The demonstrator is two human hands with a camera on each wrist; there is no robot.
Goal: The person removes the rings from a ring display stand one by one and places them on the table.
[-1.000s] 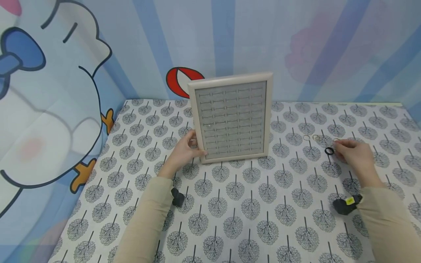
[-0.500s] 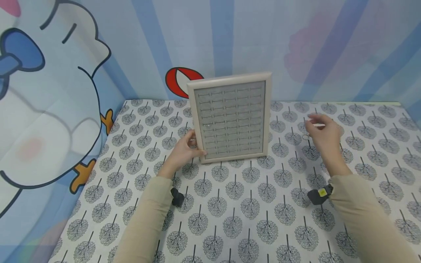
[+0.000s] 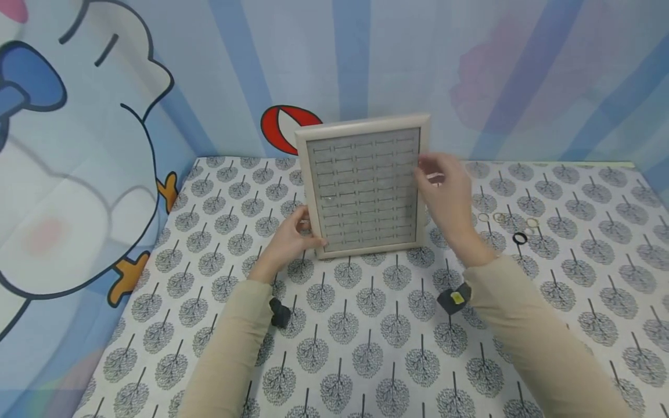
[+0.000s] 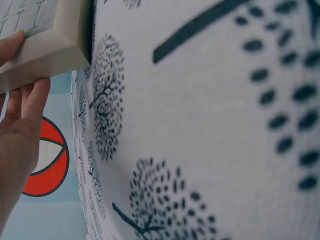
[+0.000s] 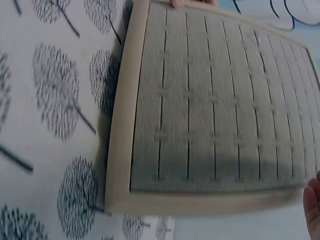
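Note:
A cream-framed ring display board (image 3: 366, 191) with rows of slits in its grey panel stands tilted back on the table. My left hand (image 3: 290, 237) grips its lower left corner, thumb in front and fingers behind, as the left wrist view shows of the hand (image 4: 22, 120) too. A small bright glint (image 3: 329, 198) sits at one slit on the left. Beside the board's right edge is my right hand (image 3: 446, 194), thumb and forefinger bent toward each other over the frame. I cannot tell whether a small thing is between its fingertips.
Right of the board lie several small rings: a black ring (image 3: 520, 238), a gold-coloured ring (image 3: 532, 222) and thinner rings, one being a pale ring (image 3: 483, 217). A tree-print cloth (image 3: 366, 325) covers the table. Behind it hangs a cartoon backdrop (image 3: 397, 69).
My right hand has moved left from beside the rings to the right edge of the board. The left hand keeps its grip, and the board stays in place.

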